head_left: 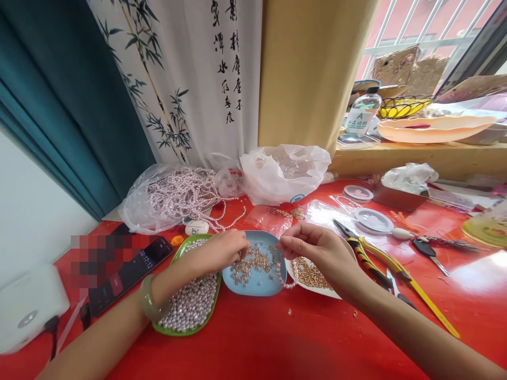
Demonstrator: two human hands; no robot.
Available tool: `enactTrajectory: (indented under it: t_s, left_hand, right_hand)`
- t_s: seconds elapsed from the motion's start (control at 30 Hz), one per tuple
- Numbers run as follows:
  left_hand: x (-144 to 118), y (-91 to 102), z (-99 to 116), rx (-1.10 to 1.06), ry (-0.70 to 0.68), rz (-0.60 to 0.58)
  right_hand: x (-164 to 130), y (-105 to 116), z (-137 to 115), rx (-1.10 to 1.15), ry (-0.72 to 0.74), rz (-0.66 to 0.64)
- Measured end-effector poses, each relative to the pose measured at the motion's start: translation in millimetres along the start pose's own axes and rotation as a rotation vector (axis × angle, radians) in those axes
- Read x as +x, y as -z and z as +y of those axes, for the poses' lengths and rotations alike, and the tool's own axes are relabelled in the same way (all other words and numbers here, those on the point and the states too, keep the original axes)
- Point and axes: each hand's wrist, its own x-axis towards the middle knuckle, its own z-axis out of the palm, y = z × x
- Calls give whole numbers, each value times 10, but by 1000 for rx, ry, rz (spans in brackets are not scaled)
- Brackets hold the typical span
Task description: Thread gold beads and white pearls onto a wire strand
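Three dishes sit in a row on the red table (301,343) before me: a green dish (180,331) of pale pearls on the left, a blue dish (255,287) of small gold fittings in the middle, a white dish (317,290) of gold beads on the right. My left hand (216,252) hovers over the blue dish, fingertips pinched shut on something too small to tell. My right hand (320,248) pinches a short pearl strand (283,277) that hangs down to the blue dish's right rim. Pliers (366,258) lie just right of my wrist
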Motion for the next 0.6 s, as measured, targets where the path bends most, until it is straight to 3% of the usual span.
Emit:
enactTrajectory:
  t_s: [0.2, 0.43, 0.6]
  left_hand:
    - [6, 0, -75, 14, 59, 28]
    - [55, -39, 129, 103, -19, 27]
    - [59, -127, 117, 160, -1, 71]
  right_hand:
    - [-11, 9, -11, -12, 11, -23]
    - [-7, -12, -20, -41, -11, -43]
    - [-13, -18, -18, -36, -5, -69]
